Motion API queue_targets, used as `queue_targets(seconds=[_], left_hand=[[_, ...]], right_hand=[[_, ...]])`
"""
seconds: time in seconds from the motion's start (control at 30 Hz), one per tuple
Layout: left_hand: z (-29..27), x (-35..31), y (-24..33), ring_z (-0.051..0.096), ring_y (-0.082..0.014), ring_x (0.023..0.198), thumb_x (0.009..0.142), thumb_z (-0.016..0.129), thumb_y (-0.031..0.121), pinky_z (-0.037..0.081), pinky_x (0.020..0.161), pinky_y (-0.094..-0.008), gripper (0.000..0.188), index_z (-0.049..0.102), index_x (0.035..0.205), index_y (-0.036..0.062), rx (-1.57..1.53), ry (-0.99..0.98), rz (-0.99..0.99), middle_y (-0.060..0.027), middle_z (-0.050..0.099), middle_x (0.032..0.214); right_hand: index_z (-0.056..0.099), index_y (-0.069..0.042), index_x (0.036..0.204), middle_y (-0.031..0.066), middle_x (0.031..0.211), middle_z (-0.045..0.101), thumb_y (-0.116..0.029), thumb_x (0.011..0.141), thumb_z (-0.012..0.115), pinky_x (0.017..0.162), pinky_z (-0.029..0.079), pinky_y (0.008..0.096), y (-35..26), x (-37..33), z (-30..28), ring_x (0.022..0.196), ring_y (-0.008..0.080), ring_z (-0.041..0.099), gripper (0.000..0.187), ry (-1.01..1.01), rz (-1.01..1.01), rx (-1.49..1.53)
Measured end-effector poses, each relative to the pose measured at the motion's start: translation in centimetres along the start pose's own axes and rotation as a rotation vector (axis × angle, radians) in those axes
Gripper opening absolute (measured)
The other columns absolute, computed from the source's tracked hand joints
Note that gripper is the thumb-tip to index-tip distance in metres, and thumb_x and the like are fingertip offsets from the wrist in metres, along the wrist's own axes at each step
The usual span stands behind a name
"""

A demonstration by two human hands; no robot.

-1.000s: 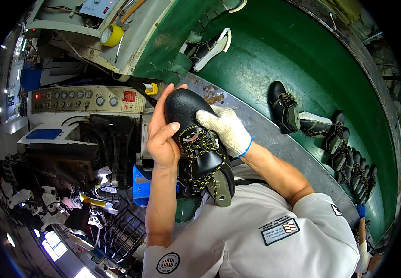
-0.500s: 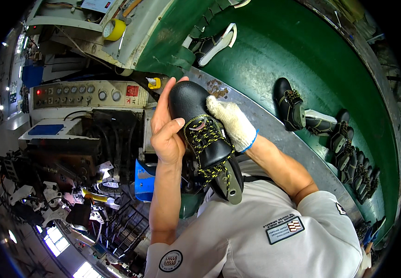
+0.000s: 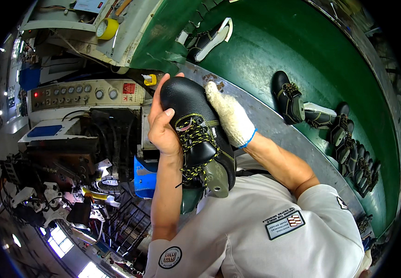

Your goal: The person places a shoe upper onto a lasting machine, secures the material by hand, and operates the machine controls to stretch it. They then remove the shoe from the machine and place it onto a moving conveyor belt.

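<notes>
A black leather shoe with black-and-yellow laces is held between my two hands, toe pointing away from me. An olive-grey shoe last with a round hole sticks out of its ankle opening. My bare left hand grips the shoe's left side near the toe, thumb on the upper and fingertips showing past the toe. My right hand, in a white knitted glove with a blue cuff edge, presses along the shoe's right side; some of its fingers are hidden. The sole faces away from view.
On the right, a green trough with a metal edge holds several black shoes. To the left stands a machine with a control panel. Yellow tape lies at the upper left, and a small yellow object sits beyond my left hand.
The shoe has shifted a little left and rolled, so more of its right side shows. My gloved hand now lies flatter along that side. Both hands stay on the shoe.
</notes>
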State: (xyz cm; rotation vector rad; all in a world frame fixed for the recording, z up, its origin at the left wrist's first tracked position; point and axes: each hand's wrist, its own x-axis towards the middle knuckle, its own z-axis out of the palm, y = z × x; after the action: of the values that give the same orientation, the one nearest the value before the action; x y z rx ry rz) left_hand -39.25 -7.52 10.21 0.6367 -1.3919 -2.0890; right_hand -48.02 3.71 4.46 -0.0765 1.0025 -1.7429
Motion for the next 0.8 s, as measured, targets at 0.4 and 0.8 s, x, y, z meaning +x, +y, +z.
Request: queue_targets(seconds=[0.4, 0.8], left_hand=[[0.1, -0.2, -1.0, 0.051, -0.0466, 0.133, 0.071, 0.053, 0.019, 0.042, 0.113, -0.0515, 0.084, 0.036, 0.147, -0.0121, -0.139, 0.019, 0.003, -0.0349, 0.053, 0.136], [-2.1, -0.1, -3.7, 0.055, -0.0265, 0.13, 0.093, 0.05, 0.015, 0.037, 0.114, -0.0351, 0.06, 0.043, 0.147, -0.0104, 0.399, 0.065, -0.07, -0.0201, 0.056, 0.143]], right_hand=[[0.064, 0.004, 0.114, 0.0186, 0.098, 0.069, -0.041, 0.108, 0.044, 0.083, 0.049, 0.0396, -0.8, -0.9, -0.1, 0.087, 0.0242, 0.063, 0.049, 0.045, -0.383, -0.525], [0.061, 0.004, 0.129, 0.0057, 0.107, 0.069, -0.023, 0.083, 0.084, 0.084, 0.053, 0.0277, -0.4, 1.6, -3.0, 0.091, 0.0095, 0.063, 0.058, -0.063, -0.03, -0.127]])
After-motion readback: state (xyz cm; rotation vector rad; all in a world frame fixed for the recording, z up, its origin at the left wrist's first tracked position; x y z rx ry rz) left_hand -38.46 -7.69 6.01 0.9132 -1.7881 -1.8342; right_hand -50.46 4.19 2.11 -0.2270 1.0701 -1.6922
